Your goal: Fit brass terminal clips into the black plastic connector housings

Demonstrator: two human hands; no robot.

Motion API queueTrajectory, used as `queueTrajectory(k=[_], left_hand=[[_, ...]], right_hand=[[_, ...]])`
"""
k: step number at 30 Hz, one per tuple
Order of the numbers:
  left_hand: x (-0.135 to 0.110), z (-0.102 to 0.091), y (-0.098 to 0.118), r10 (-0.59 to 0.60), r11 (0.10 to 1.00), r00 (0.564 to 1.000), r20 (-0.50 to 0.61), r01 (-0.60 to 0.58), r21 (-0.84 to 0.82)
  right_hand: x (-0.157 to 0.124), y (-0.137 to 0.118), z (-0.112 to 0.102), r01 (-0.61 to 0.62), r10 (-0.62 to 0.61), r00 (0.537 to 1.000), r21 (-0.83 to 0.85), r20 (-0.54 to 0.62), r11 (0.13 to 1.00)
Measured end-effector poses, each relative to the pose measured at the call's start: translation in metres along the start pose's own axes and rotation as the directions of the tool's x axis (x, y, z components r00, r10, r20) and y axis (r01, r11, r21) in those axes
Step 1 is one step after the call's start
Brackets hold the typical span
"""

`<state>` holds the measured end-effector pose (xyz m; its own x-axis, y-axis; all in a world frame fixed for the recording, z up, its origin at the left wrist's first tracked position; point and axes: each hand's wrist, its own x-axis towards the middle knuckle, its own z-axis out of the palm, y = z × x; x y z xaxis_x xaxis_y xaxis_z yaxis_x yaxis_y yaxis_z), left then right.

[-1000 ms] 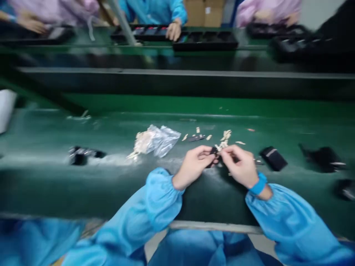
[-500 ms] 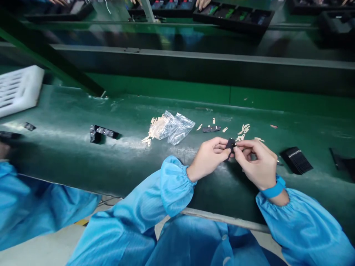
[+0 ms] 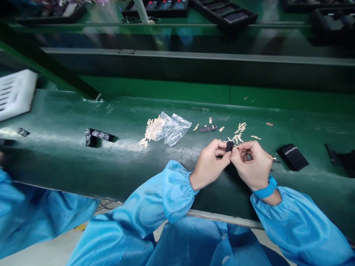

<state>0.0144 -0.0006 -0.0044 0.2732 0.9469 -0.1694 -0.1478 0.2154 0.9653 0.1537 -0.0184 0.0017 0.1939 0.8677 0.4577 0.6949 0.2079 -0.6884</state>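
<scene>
Between the fingers of my left hand point(image 3: 209, 159) is a small black plastic part point(image 3: 229, 146), held up just above the bench. My right hand point(image 3: 252, 162) is closed in a pinch at the right edge of that part; whatever its fingertips grip is too small to make out. Right behind my fingers lie loose cream-coloured flat pieces point(image 3: 240, 128). Farther left, a clear plastic bag point(image 3: 177, 129) rests against a heap of the same cream pieces point(image 3: 153, 129). A flat black strip-shaped part point(image 3: 208, 128) lies beyond my left hand.
To the right stands a row of stacked black parts point(image 3: 293, 157). More black parts point(image 3: 100, 136) lie to the left, near a white slotted tray point(image 3: 16, 94). A green post point(image 3: 52, 64) slants down to the bench. A co-worker's blue sleeve point(image 3: 16, 214) shows at far left.
The view has shifted slightly, moving the bench things a little left in the picture. The black part has turned somewhat in my fingers. Across the bench, a co-worker's hand has left the black tray.
</scene>
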Motion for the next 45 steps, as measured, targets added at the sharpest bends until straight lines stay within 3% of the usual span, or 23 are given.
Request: queueTrajectory(k=[6,15,23,27,32,34,36,39,42,45], left_hand=[[-0.002,0.001,0.001,0.004,1.000,1.000,0.001,-0.004,0.002],[-0.003,0.001,0.002,0.047,0.998,0.999,-0.005,-0.047,0.031],[0.000,-0.005,-0.001,0.221,0.965,0.975,-0.019,-0.216,0.149],[0.000,-0.010,-0.002,0.346,0.892,0.938,0.013,-0.333,0.304],[-0.003,-0.017,0.004,0.484,0.671,0.864,0.141,-0.470,0.574],[-0.003,-0.017,0.005,0.453,0.683,0.881,0.136,-0.441,0.582],[-0.001,-0.016,0.005,0.358,0.799,0.930,0.082,-0.351,0.488],[0.005,-0.014,0.005,0.122,0.971,0.992,0.027,-0.125,0.203],[0.010,-0.014,0.008,-0.032,0.999,0.999,0.028,0.032,-0.013],[0.011,-0.014,0.011,-0.060,0.995,0.998,0.013,0.061,-0.074]], right_hand=[[-0.003,-0.003,0.002,-0.095,0.096,0.995,0.050,0.000,0.994],[-0.004,-0.004,0.002,-0.127,0.128,0.992,0.117,0.003,0.985],[0.000,-0.005,-0.003,-0.198,0.184,0.979,0.180,0.092,0.964],[0.001,-0.006,-0.004,-0.219,0.202,0.974,0.210,0.100,0.953],[0.004,-0.002,-0.005,-0.244,0.224,0.966,0.176,0.127,0.954],[0.005,0.000,-0.006,-0.185,0.173,0.977,0.088,0.124,0.979],[0.007,0.001,-0.008,-0.111,0.108,0.989,0.024,0.097,0.994],[0.011,0.003,-0.011,-0.117,0.115,0.993,0.120,0.024,0.986],[0.013,0.006,-0.014,-0.186,0.170,0.981,0.228,0.089,0.956],[0.013,0.007,-0.014,-0.242,0.185,0.958,0.270,0.220,0.932]])
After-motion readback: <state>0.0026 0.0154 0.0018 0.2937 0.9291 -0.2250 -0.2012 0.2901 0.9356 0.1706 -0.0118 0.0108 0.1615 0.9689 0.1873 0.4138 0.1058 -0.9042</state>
